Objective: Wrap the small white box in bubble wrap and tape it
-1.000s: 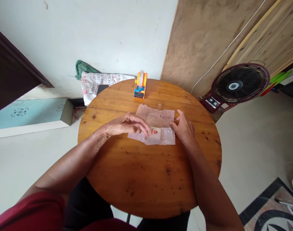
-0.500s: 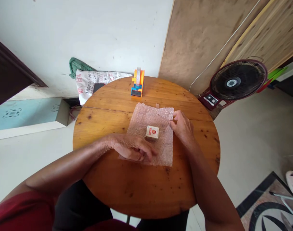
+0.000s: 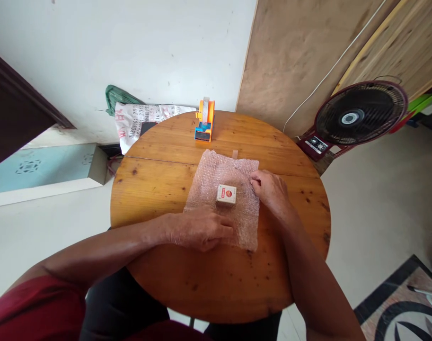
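A sheet of bubble wrap point(image 3: 246, 222) lies flat on the round wooden table. Near its middle rests a small white box point(image 3: 226, 195) with a red print on top. My left hand point(image 3: 203, 229) is closed over the sheet's near edge, just in front of the box; its fingertips are partly hidden beneath the hand. At the sheet's right edge, my right hand point(image 3: 271, 190) pinches the plastic between thumb and fingers. Neither hand touches the box.
An orange and blue tape dispenser point(image 3: 205, 121) stands at the back of the table point(image 3: 148, 189). Beyond the table's right side is a dark red fan point(image 3: 359, 113). A printed white sack point(image 3: 130, 128) leans by the wall at the back left.
My left hand's fingers have drawn together at the wrap's near edge. My right hand has moved slightly down along the right edge and closed on it. The box stays on the sheet.
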`<state>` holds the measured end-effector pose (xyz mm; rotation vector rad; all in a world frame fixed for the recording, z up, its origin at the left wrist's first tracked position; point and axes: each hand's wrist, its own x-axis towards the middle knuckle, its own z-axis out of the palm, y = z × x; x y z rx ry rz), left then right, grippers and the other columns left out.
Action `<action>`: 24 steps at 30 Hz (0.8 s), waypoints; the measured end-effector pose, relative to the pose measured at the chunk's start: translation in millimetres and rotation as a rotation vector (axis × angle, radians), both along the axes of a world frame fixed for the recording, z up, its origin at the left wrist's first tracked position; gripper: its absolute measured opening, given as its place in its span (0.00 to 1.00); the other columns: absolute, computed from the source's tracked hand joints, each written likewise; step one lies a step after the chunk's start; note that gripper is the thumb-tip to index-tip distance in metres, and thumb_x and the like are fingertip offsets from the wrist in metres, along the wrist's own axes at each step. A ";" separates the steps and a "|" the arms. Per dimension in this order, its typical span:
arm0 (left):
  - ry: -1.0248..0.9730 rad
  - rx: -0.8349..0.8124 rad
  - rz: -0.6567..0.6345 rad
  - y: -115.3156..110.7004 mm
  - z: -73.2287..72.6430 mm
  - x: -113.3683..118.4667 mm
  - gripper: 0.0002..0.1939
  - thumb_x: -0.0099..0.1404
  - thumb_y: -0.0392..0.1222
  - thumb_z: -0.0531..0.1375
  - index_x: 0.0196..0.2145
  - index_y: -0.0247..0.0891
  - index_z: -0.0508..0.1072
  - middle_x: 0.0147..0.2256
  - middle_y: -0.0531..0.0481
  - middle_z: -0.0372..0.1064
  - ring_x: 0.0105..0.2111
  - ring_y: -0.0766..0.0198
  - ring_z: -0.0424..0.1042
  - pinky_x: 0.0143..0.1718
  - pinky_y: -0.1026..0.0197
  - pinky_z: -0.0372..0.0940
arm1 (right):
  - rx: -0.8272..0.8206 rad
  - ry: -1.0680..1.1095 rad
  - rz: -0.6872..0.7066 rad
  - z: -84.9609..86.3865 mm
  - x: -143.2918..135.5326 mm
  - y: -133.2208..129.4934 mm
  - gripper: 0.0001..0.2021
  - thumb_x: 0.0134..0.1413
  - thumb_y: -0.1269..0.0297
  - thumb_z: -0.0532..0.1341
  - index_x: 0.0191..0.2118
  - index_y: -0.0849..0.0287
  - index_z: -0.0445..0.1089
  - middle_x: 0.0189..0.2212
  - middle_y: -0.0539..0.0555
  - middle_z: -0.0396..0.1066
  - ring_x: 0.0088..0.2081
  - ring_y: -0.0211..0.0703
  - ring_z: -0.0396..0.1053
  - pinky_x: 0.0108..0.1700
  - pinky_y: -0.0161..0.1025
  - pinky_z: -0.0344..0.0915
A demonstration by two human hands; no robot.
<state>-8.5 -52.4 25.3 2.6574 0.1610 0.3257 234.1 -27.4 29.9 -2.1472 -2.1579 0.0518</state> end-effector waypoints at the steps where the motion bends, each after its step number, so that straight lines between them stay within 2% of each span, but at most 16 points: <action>1: 0.002 0.011 -0.030 -0.9 -2.3 1.5 0.10 0.65 0.32 0.56 0.42 0.41 0.74 0.38 0.48 0.75 0.35 0.62 0.74 0.36 0.62 0.67 | 0.001 0.000 0.015 0.3 -0.4 -0.4 0.12 0.61 0.66 0.56 0.42 0.53 0.77 0.39 0.54 0.76 0.37 0.44 0.69 0.35 0.39 0.51; 7: -0.065 0.162 -0.051 -2.6 -9.4 8.4 0.08 0.68 0.34 0.55 0.42 0.37 0.73 0.37 0.45 0.73 0.37 0.57 0.68 0.40 0.56 0.64 | 0.070 0.002 0.025 9.0 -1.2 -5.8 0.11 0.59 0.68 0.56 0.40 0.55 0.76 0.37 0.54 0.75 0.35 0.44 0.67 0.35 0.39 0.50; 10: -0.067 0.194 -0.042 -3.5 -11.1 10.9 0.09 0.70 0.35 0.54 0.43 0.38 0.73 0.42 0.44 0.73 0.41 0.56 0.67 0.47 0.54 0.62 | 0.139 0.025 0.044 14.2 -3.8 -10.3 0.11 0.60 0.68 0.55 0.39 0.56 0.76 0.35 0.54 0.74 0.35 0.43 0.67 0.36 0.39 0.51; 13: -0.034 0.185 -0.053 -4.2 -13.0 12.7 0.09 0.71 0.35 0.53 0.42 0.39 0.73 0.49 0.44 0.71 0.46 0.56 0.66 0.52 0.54 0.60 | 0.161 0.022 0.116 14.7 -6.2 -12.7 0.11 0.61 0.68 0.55 0.37 0.56 0.76 0.35 0.54 0.74 0.36 0.44 0.67 0.38 0.39 0.51; 16: -0.032 0.143 -0.050 -4.6 -14.5 12.6 0.09 0.69 0.33 0.54 0.43 0.38 0.72 0.50 0.44 0.70 0.45 0.57 0.66 0.52 0.55 0.62 | 0.125 -0.023 0.170 12.0 -5.9 -12.3 0.11 0.61 0.68 0.55 0.37 0.56 0.76 0.35 0.54 0.74 0.38 0.46 0.67 0.39 0.40 0.50; 20: -0.075 0.049 -0.016 -4.7 -15.1 9.8 0.17 0.69 0.30 0.53 0.54 0.39 0.67 0.54 0.43 0.67 0.50 0.58 0.68 0.55 0.57 0.62 | 0.076 -0.034 0.135 12.7 -4.7 -12.1 0.11 0.61 0.68 0.56 0.38 0.56 0.76 0.36 0.55 0.74 0.37 0.46 0.67 0.40 0.40 0.50; 22: -0.083 0.039 0.003 -4.2 -14.6 8.8 0.18 0.68 0.30 0.53 0.55 0.38 0.66 0.57 0.41 0.65 0.54 0.57 0.67 0.57 0.57 0.61 | 0.057 -0.026 0.139 15.3 -5.7 -13.0 0.10 0.62 0.68 0.56 0.39 0.56 0.76 0.37 0.55 0.75 0.38 0.46 0.68 0.40 0.40 0.51; 24: -0.073 0.044 -0.005 -3.3 -13.5 8.7 0.17 0.69 0.31 0.53 0.54 0.36 0.67 0.57 0.41 0.66 0.54 0.57 0.67 0.57 0.57 0.62 | 0.016 -0.032 0.160 17.5 -7.6 -14.1 0.10 0.62 0.69 0.56 0.39 0.56 0.76 0.39 0.56 0.76 0.40 0.47 0.68 0.41 0.40 0.52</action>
